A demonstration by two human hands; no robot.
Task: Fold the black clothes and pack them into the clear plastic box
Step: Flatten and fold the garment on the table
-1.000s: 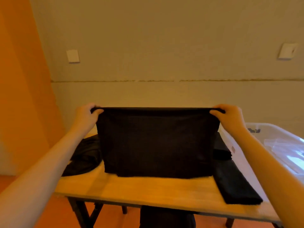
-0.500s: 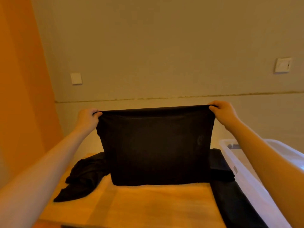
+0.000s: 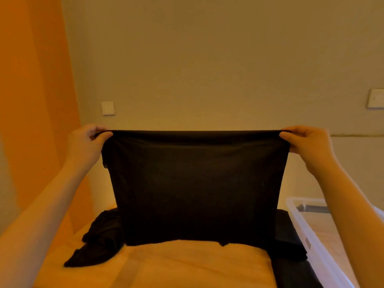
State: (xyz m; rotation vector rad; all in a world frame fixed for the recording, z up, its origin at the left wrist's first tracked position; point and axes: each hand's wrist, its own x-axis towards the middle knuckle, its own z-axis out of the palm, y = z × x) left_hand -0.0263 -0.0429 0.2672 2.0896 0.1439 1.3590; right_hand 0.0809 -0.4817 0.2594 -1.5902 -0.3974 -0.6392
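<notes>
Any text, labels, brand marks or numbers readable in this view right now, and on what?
None can be read.
Clear plastic box: a small grey mark on its side wall, too small and blurred to read.
Wall plate at left: blank, no print visible.
Wall plate at right: faint marks, too blurred to read.
Held black garment: no tag or print visible.

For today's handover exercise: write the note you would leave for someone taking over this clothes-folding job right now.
Left hand and right hand each pinch a top corner of the black garment, held up stretched over the wooden table.
A crumpled black garment lies on the left; folded black clothes lie on the right, beside the clear plastic box.
Done: some pieces folded.
Left: fold the held one and the crumpled one, then pack.
</notes>
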